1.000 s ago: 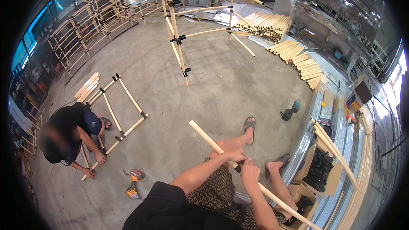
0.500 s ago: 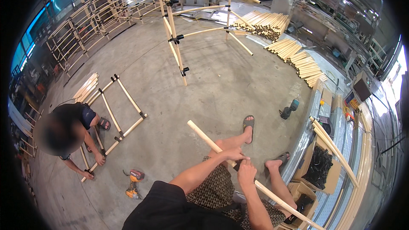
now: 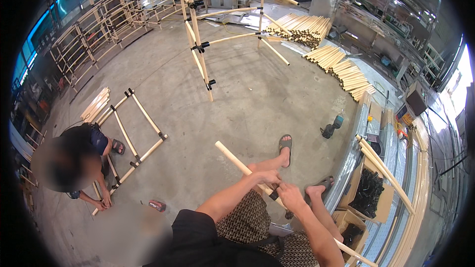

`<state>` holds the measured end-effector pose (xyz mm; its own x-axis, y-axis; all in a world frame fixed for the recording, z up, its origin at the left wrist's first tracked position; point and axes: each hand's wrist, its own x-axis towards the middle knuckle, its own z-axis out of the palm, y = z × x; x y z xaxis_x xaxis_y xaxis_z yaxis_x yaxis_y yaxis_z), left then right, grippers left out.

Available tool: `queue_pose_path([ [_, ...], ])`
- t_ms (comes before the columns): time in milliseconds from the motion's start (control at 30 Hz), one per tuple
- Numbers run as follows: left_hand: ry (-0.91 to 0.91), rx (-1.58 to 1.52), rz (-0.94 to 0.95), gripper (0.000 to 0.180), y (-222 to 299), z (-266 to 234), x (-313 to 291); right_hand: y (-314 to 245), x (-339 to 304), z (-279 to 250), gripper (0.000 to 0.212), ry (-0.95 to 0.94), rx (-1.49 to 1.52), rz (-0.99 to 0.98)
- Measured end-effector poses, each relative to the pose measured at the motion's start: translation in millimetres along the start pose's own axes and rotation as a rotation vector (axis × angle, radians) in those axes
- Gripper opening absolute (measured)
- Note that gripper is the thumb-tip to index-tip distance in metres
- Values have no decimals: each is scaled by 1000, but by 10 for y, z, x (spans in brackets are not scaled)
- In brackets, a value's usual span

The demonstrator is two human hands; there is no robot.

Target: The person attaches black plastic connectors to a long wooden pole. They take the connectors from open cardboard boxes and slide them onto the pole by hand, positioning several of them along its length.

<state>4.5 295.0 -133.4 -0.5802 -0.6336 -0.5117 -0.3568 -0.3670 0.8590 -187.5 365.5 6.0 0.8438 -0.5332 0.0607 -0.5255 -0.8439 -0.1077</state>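
A long cream-coloured pipe (image 3: 230,155) lies slantwise across my lap, its far end pointing up and left. My left hand (image 3: 267,177) is closed round the pipe. My right hand (image 3: 291,197) is over the pipe just to the right, fingers pinched together against the left fingertips; what they hold, if anything, is too small to make out. A black joint clamp (image 3: 273,195) sits on the pipe just below my fingers, and a second dark clamp (image 3: 289,214) shows under my right hand.
At left a co-worker (image 3: 84,153) bends over a ladder-like pipe frame (image 3: 141,160), hands at its near corner. A red tool part (image 3: 157,205) lies beside a blurred patch. Boxes of black clamps (image 3: 367,193) stand at right; a cordless drill (image 3: 332,127) and an upright pipe frame (image 3: 200,47) stand ahead.
My right hand has come off the black clamp and moved slightly right and down, its fingers now pinched by my left. The co-worker's hands have drawn together; a blur now covers most of the orange drill.
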Motion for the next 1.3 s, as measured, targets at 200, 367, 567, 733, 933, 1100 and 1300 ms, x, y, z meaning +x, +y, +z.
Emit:
queue_pose_path([
  [200, -54, 70, 8, 46, 378, 123, -258, -177, -18, 108, 13, 35, -78, 189],
  [367, -37, 110, 5, 48, 433, 85, -341, -560, 108, 292, 19, 91, -61, 667],
  [567, 71, -15, -65, 45, 843, 237, -728, -699, 247, 404, 14, 274, 194, 973],
  [733, 109, -120, -105, 36, 415, 36, -491, -316, 18, 435, 19, 389, 252, 357],
  [933, 105, -144, -177, 32, 397, -90, -425, -126, 81, 456, 16, 246, 12, 117],
  [1100, 108, -228, -130, 34, 441, -198, -484, -201, 150, 368, 15, 225, -124, 168],
  [1300, 127, -288, -60, 34, 647, -155, -530, -205, 266, 331, 13, 330, -129, 261],
])
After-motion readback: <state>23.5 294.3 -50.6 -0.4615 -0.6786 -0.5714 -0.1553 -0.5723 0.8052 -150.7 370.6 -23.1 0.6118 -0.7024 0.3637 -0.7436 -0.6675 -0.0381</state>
